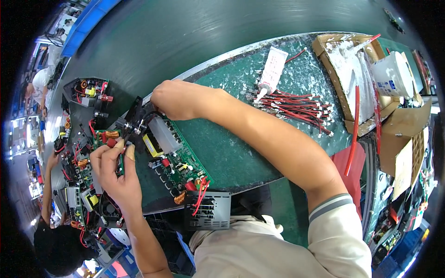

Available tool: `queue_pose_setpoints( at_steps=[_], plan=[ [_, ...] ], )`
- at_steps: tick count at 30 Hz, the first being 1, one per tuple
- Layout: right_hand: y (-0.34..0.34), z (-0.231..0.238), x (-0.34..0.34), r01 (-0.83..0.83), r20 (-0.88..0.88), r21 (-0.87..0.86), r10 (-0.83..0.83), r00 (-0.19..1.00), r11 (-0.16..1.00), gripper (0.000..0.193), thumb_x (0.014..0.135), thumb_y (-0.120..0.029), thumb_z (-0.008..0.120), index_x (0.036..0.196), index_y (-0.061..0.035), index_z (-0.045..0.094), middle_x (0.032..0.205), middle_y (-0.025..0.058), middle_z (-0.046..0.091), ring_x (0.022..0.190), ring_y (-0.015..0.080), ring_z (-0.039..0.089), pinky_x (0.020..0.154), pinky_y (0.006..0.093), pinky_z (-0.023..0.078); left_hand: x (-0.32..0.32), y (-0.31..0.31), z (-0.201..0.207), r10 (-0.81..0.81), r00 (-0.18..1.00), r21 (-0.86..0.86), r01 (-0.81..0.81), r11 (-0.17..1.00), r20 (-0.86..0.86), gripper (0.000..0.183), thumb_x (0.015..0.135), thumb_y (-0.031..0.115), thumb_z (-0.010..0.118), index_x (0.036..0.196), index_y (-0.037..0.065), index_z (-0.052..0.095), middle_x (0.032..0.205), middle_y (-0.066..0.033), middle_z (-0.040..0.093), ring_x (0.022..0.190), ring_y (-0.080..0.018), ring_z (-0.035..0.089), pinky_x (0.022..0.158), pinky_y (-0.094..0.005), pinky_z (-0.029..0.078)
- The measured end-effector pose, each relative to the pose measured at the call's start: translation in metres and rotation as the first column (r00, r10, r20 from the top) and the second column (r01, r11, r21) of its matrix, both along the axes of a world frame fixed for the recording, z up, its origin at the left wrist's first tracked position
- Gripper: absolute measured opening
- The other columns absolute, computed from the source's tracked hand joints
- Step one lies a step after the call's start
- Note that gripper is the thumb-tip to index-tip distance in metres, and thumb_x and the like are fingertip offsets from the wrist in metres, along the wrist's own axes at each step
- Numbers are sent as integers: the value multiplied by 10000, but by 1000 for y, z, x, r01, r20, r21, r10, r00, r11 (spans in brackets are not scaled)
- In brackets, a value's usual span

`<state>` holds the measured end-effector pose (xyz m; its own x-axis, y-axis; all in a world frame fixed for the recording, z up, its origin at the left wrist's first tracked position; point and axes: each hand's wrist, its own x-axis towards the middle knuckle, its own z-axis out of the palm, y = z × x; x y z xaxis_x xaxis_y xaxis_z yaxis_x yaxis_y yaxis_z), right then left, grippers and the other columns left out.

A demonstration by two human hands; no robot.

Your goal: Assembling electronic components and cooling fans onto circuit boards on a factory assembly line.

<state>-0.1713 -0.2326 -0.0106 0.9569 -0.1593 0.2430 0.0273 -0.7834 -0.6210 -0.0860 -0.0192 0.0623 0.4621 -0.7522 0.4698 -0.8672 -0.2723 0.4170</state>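
A green circuit board [187, 163] lies in front of me at the bench edge, carrying a pale translucent block [165, 135], a yellow transformer [152, 145] and copper coils. A slotted metal end panel [222, 211] hangs at its near end, with red wires running to it. My right hand [178, 99] is curled at the board's far end, beside black cables and connectors [134, 125]; its fingertips are hidden. Covers sit on the fingertips of my left hand [116, 169], which pinches near the board's left side. What either hand grips is too small or hidden to name.
Further right lie a white tube [273, 67], a bundle of red and black wires [296, 109], a cardboard tray [333, 69] smeared with white paste, and a white tub [394, 74]. More circuit boards [81, 171] crowd the left. Another person's arm [48, 185] reaches in there.
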Motion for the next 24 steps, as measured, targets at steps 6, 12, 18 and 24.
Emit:
queue_pose_setpoints(
  at_steps=[6,12,18,24],
  plan=[
    [-6,11,11,-13,-148,91,27,989,996,147,783,-128,639,802,1,705,792,232,678,786,405,671,709,477,538,5,2,7,-11,991,41,5,999,132,190,796,18,751,972,35,681,1001,-104,570,905,-234,585,779,-333,478],
    [-17,11,15,-34,-329,128,75,941,991,172,719,-67,679,877,-27,731,845,172,714,807,328,695,731,420,536,-5,-6,17,-56,993,26,59,998,-104,210,764,28,756,955,23,668,949,-99,560,901,-249,591,795,-339,481],
    [-23,26,40,-47,-576,173,140,805,984,170,685,-85,757,789,20,674,691,122,679,617,224,662,588,366,521,10,-5,26,-121,985,21,125,992,-123,201,765,12,748,951,16,674,929,-87,552,895,-233,609,759,-331,512],
    [-33,10,47,-103,-510,97,139,849,990,160,694,-65,729,807,17,650,673,102,669,573,183,637,530,342,504,53,-26,51,-154,928,245,245,938,-340,197,805,182,742,961,74,688,970,-121,603,820,-278,647,736,-373,517]
  ],
)
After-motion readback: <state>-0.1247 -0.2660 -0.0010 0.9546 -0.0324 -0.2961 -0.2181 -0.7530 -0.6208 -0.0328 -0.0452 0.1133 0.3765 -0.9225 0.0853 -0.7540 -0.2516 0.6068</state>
